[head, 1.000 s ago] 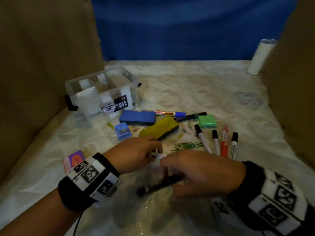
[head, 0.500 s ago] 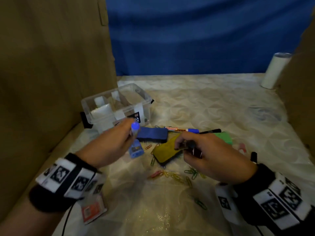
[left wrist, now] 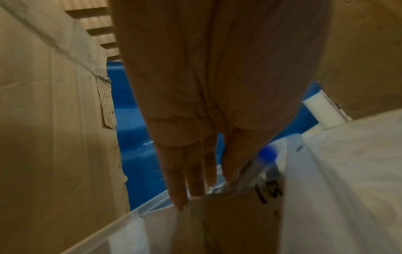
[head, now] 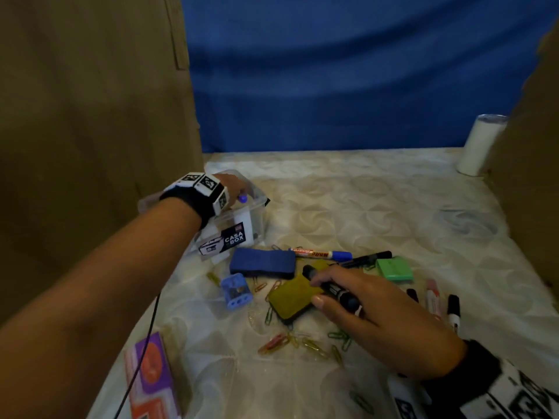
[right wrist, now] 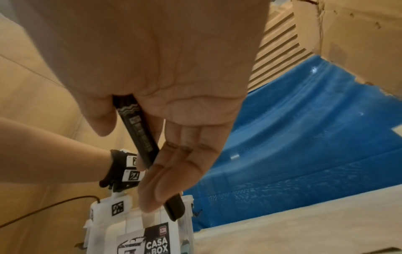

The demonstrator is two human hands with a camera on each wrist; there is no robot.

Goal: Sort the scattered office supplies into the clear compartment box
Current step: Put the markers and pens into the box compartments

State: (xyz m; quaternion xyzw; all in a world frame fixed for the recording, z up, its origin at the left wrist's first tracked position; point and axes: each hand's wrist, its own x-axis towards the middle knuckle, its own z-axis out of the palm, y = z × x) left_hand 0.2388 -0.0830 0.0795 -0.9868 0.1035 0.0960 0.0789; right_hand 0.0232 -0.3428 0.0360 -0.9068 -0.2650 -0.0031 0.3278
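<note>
Two hands busy: left hand (head: 234, 189) pinches blue-capped pen (head: 242, 198) over the clear box (head: 239, 228); right hand (head: 378, 313) grips black marker (head: 331, 290), cap poking past fingertips.

Dim, noisy pics; wrist views blurred (esp. left); wide-angle edge distortion.
</note>
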